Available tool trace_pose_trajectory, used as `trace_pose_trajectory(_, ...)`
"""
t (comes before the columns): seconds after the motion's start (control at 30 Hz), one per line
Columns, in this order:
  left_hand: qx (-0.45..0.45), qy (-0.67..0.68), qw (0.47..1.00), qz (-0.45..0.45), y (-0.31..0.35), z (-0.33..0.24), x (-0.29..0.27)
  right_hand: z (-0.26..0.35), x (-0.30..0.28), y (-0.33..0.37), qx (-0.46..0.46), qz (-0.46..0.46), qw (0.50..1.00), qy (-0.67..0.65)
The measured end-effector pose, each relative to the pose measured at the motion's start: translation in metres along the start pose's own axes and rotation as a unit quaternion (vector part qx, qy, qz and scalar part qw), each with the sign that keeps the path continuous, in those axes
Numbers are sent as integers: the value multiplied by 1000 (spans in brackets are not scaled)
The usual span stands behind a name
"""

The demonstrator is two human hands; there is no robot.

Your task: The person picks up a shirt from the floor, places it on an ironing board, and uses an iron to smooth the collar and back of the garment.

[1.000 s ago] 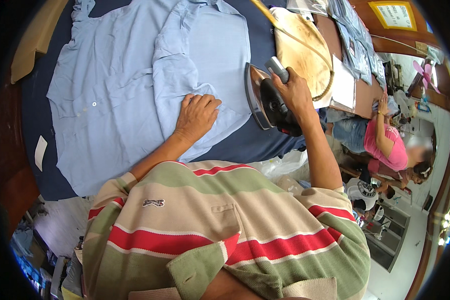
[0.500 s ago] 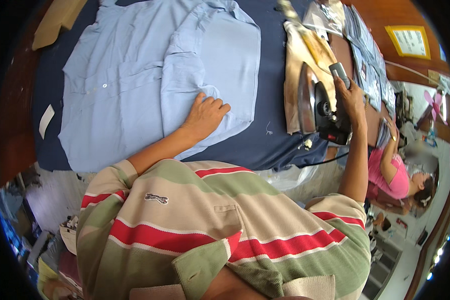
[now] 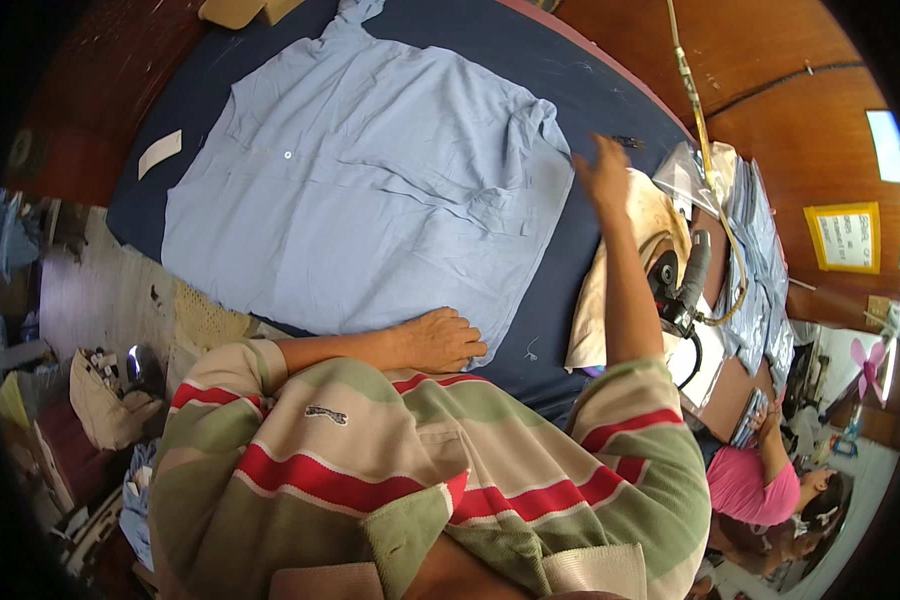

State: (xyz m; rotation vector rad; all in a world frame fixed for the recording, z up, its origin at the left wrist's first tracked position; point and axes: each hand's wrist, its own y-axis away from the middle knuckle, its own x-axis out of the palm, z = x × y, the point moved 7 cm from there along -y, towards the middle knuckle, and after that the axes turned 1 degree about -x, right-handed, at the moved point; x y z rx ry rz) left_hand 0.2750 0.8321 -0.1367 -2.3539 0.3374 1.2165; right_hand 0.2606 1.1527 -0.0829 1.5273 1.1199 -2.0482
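A light blue shirt [image 3: 350, 190] lies spread on the dark blue cover of the table, with a small white button showing and creases toward its right side. My left hand [image 3: 445, 338] rests at its near edge, fingers curled down against the fabric. Stretched out past the shirt's far right corner is my right hand [image 3: 602, 172], slightly blurred, holding nothing, with thumb and fingers apart. Right of that forearm, the iron [image 3: 692, 268] rests on a beige cloth [image 3: 594, 310], its grey handle turned up and its body partly hidden by my arm.
Folded blue shirts in clear plastic [image 3: 755, 270] lie along the right side. A hose [image 3: 692, 90] hangs down toward the iron. A paper tag [image 3: 160, 153] lies at the table's left; a cardboard box [image 3: 240, 10] is behind. Another person in pink [image 3: 755, 485] is at the right.
My right hand has let go of the iron, now resting on the beige cloth, and moved toward the shirt's far right corner. My left hand has come nearer; the shirt's right side lies flatter.
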Motion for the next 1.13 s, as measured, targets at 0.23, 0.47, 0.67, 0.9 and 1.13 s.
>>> trace_pose_trajectory(0.23, 35, 1, 998, 53, -4, -3, 21, -7, 94, -68, 56, 118, 991, -28)
trace_pose_trajectory(0.47, 138, 171, 971, 95, -29, -26, -6, -153, 47, -105, 50, -61, 984, -160)
trace_pose_trajectory(0.67, 146, 273, 949, 60, -32, -35, 26, -108, 65, -83, 142, -12, 918, -369)
trace_pose_trajectory(0.9, 215, 445, 863, 101, 0, -50, 2, -175, 81, -22, 163, -50, 960, -222)
trace_pose_trajectory(1.13, -464, -125, 833, -275, 170, 280, -234, -88, 65, -30, 63, -65, 985, -144)
